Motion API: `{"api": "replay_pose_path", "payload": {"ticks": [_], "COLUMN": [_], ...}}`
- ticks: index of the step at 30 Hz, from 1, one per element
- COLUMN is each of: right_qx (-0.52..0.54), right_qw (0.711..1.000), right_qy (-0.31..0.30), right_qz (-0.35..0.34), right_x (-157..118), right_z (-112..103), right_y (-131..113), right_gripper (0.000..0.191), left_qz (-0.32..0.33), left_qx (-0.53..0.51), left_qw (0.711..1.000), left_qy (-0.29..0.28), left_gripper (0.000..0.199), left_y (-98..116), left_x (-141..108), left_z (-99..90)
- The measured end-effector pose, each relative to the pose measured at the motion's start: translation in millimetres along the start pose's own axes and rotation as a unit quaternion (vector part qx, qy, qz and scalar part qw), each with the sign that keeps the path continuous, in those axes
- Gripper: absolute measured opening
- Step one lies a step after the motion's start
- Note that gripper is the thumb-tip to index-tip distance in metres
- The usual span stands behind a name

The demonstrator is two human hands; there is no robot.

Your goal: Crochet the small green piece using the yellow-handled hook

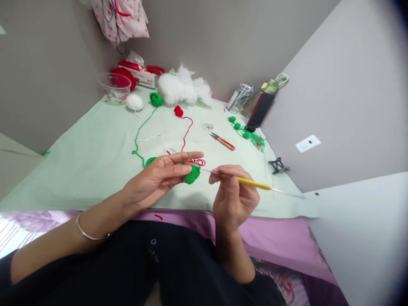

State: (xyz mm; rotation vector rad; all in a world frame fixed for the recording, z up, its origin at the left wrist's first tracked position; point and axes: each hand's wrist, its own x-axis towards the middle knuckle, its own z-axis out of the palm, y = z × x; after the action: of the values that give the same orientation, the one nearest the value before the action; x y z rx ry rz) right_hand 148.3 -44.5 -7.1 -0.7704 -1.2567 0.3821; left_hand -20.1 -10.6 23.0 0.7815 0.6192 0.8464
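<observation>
Between thumb and fingers, my left hand (162, 172) pinches a small green crochet piece (192, 175), its index finger stretched out with green yarn passing over it. My right hand (236, 195) is closed around the yellow handle of a crochet hook (255, 183). The hook's thin metal tip reaches the right edge of the green piece; whether it sits inside a stitch I cannot tell. From a green yarn ball (156, 99), a strand runs down the table toward my left hand. Coiled red yarn (199, 162) lies just behind the green piece.
Thread snips (223, 141) and a small round clear case (208, 126) lie mid-table. White stuffing (185, 87), a white yarn ball (134, 102), a red piece (178, 111), a tissue box (143, 74) and a plastic tub (114, 87) stand behind. Small green pieces (237, 126) and a phone (260, 109) are right.
</observation>
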Motion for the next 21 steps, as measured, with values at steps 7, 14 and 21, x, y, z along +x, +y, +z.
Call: {"api": "replay_pose_path", "payload": {"ticks": [7,14,21], "right_qx": [-0.017,-0.19,0.087], "right_qw": [0.997,0.966,0.992], "right_qy": [-0.062,-0.056,0.014], "right_qz": [0.03,-0.169,0.086], "right_x": [3,-11,6], "right_z": [4,5,3], "right_y": [-1,8,-1], "right_gripper": [0.019,0.04,0.017], "left_qz": [0.057,0.029,-0.007], "left_qx": [0.071,-0.013,-0.05], "left_qw": [0.996,0.999,0.999], "left_qy": [0.006,0.017,0.014], "left_gripper": [0.035,0.036,0.028], "left_y": [-4,-8,0], "left_x": [-2,0,2], "left_z": [3.4,9.5,1.0]}}
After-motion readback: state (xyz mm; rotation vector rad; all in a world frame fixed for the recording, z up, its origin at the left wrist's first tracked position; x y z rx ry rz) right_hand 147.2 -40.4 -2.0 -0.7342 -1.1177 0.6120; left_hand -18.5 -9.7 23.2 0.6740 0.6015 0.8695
